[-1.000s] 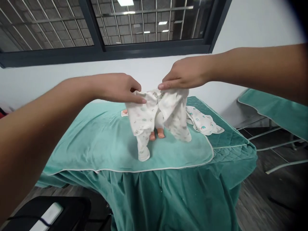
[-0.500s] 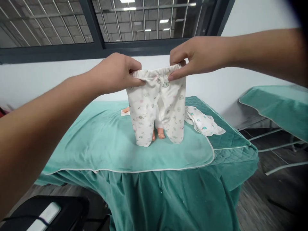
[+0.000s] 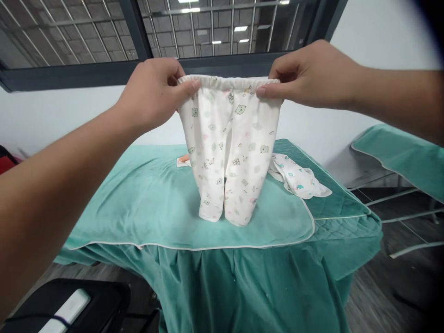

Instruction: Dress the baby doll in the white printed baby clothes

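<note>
Two hands [image 3: 154,90] [image 3: 310,76] pinch gathered waistband [image 3: 227,83] of cloth pants [image 3: 241,148].

hanging trousers [image 3: 208,138] block the middle; a hand could pass on their left, low over the pale green sheet [image 3: 145,199].
</note>
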Tool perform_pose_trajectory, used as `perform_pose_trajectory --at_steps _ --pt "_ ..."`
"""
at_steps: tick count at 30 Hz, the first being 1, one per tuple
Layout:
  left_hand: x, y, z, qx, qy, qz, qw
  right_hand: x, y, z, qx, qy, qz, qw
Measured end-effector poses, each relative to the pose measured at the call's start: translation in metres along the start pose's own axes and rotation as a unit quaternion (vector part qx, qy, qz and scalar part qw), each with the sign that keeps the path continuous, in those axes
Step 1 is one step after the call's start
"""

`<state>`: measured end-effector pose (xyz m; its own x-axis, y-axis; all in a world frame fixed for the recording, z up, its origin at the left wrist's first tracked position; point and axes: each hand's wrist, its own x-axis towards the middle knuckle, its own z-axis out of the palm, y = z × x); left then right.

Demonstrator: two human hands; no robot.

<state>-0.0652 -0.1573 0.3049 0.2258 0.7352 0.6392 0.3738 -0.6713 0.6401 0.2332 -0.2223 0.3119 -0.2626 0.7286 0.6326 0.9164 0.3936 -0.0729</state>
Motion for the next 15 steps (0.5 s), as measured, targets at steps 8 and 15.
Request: perform_pose_trajectory --at_steps 8,15 --pt "-0.007 0.016 0.042 -0.1 0.016 0.051 0.993 0.015 -0.056 0.035 0.422 -0.013 0.082 0.903" --pt "-0.023 0.003 0.047 -0.259 -0.052 0.015 0.964 0.02 -0.077 0.06 0.511 -0.043 0.067 0.856"
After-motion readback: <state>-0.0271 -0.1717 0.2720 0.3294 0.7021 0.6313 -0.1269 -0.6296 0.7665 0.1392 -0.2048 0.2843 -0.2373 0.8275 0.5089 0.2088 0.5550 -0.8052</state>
